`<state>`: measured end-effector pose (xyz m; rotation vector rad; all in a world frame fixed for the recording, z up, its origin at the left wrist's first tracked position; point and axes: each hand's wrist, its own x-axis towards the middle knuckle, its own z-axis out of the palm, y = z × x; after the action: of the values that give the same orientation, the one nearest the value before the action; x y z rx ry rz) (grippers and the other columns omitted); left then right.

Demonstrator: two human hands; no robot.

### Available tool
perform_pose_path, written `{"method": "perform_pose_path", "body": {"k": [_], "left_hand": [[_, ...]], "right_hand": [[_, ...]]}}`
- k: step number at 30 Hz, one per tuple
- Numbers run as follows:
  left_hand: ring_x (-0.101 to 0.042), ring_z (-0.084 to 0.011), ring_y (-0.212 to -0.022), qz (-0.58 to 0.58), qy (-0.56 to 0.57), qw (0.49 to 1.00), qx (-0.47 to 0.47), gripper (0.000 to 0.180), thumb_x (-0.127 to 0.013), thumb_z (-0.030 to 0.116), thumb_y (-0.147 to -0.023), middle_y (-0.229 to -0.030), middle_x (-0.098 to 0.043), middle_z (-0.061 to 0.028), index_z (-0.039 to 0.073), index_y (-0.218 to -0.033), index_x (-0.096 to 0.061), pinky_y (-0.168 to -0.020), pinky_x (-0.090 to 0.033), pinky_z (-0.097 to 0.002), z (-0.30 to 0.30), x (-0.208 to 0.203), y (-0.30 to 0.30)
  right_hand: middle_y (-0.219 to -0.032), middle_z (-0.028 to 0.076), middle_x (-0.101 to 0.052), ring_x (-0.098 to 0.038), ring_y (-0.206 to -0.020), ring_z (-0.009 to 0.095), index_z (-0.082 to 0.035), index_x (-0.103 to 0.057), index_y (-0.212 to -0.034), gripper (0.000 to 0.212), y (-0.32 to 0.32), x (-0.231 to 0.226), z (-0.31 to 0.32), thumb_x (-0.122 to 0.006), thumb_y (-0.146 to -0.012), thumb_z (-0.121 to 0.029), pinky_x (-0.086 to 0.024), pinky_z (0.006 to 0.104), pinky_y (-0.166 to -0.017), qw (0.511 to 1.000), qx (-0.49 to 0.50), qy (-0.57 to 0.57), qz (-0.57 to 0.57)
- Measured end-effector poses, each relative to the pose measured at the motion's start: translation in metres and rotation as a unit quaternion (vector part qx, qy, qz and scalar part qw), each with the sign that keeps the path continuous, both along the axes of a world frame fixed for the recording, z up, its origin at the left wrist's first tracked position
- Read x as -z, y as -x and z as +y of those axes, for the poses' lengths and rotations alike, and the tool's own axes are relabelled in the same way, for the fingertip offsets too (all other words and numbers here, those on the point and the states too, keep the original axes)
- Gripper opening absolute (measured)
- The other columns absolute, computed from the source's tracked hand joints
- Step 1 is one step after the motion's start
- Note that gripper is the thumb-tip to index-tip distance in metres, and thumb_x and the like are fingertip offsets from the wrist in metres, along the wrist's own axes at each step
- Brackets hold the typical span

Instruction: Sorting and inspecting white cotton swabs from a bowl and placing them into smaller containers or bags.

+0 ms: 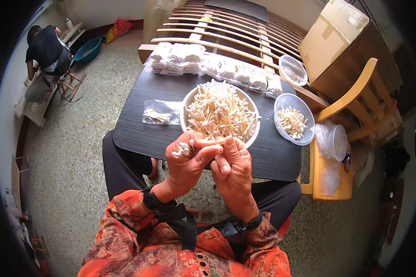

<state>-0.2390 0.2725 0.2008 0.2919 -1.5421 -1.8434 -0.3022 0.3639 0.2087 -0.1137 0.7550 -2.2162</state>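
Observation:
My left hand (186, 159) is closed around a small bunch of cotton swabs (184, 149), whose white tips poke out on its left side. Close against it, my right hand (235, 167) has its fingers curled, with thumb and forefinger pinched at the sticks' other ends. Both hands are over the near rim of a white bowl (185, 121) heaped with loose cotton swabs (219, 108). Left of the bowl, a clear plastic bag (172, 110) with a few swabs in it lies flat on the dark table (138, 134).
Packed bags of swabs (180, 57) line the table's far edge. A clear tub (309, 121) with swabs stands at the right, near a wooden chair (339, 175) bearing lids and bags. Behind are a slatted frame (217, 37) and a cardboard box (337, 46). Another person (48, 51) sits far left.

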Motion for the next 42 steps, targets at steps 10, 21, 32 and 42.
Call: {"method": "perform_pose_path", "body": {"k": [10,21,32,42], "left_hand": [[-0.054,-0.0082,-0.069,0.042,0.069,0.996,-0.035,0.016,-0.07,-0.005,-0.073,-0.077,-0.059,-0.0064,0.0,-0.081,-0.057,-0.061,-0.042,-0.0198,0.006,0.003,0.003],[-0.05,-0.0024,-0.054,0.024,-0.154,0.985,0.073,0.011,-0.062,0.002,-0.082,-0.086,-0.066,-0.012,-0.001,-0.093,-0.062,-0.045,-0.038,-0.0149,-0.001,0.004,0.01],[-0.038,-0.0066,-0.041,0.034,-0.407,0.893,0.19,0.02,-0.056,0.02,-0.089,-0.054,-0.046,0.001,0.003,-0.1,-0.059,-0.034,-0.024,-0.0195,0.007,0.0,0.011],[-0.032,-0.0024,-0.044,-0.021,-0.412,0.896,0.166,0.026,-0.058,0.032,-0.088,-0.054,-0.04,0.0061,0.007,-0.082,-0.054,-0.038,-0.022,-0.018,0.011,0.015,0.008]], "right_hand": [[-0.057,-0.002,-0.048,-0.034,-0.039,0.002,0.0,-0.055,-0.086,0.022,0.001,0.012,-0.001,-0.05,-0.093,-0.021,-0.026,0.0169,-0.038,0.992,-0.056,0.069,-0.087],[-0.067,0.001,-0.054,-0.037,-0.043,0.002,0.0,-0.056,-0.094,0.013,0.001,-0.002,0.0,-0.051,-0.092,-0.012,-0.03,0.0161,-0.041,0.999,0.017,0.035,-0.003],[-0.074,0.005,-0.059,-0.048,-0.047,0.004,0.002,-0.052,-0.092,0.009,-0.006,0.006,-0.006,-0.058,-0.086,-0.003,-0.039,0.0166,-0.044,0.969,0.163,-0.057,0.18],[-0.075,0.003,-0.057,-0.047,-0.052,0.001,-0.001,-0.052,-0.081,0.01,-0.009,0.007,-0.002,-0.06,-0.085,-0.003,-0.038,0.0141,-0.047,0.945,0.182,-0.123,0.241]]}}
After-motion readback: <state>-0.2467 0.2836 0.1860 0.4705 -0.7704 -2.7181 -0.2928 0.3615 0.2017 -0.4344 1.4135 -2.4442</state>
